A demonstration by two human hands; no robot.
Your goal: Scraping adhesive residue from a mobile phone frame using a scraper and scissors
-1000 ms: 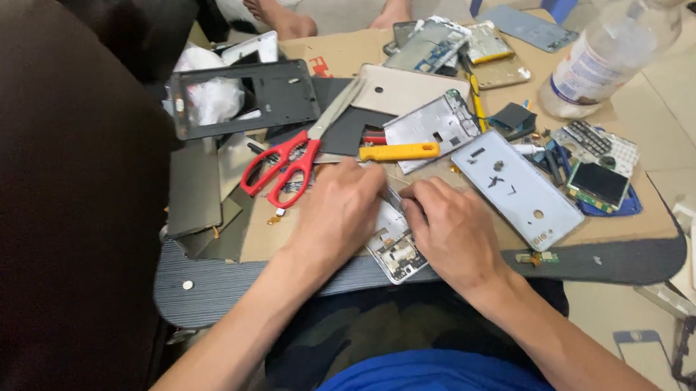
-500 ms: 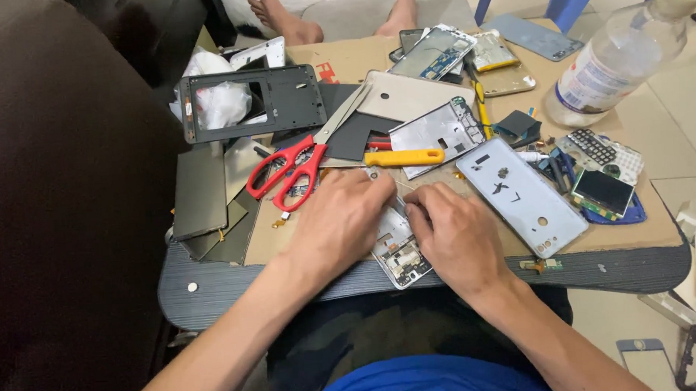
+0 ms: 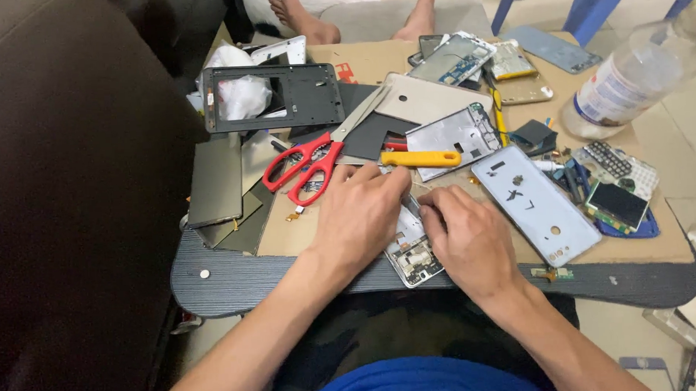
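Barely shifted since the earlier frames: both hands pressed down on the same dismantled phone frame (image 3: 412,251), the head view only drifted slightly. Left hand (image 3: 360,214) laid flat over the frame's upper half, fingers curled down at the far edge, apparently pinning it. Right hand (image 3: 463,234) just to the right, fingertips bent in against the frame's right edge, thumb side touching it; whether pinching a small part or tool cannot be told. Frame lying directly beneath and between both hands, long axis running away from the body and tilted slightly left, near end poking out toward the lap. Equally close to both hands, left covering more of it.

Just beyond the left hand's knuckles: red-handled scissors (image 3: 307,168). Beyond the right hand's fingers: yellow-handled tool (image 3: 421,159). To the right of the right hand: pale blue phone back cover (image 3: 535,204). Contact point under the fingertips hidden; most of the frame's top surface covered.
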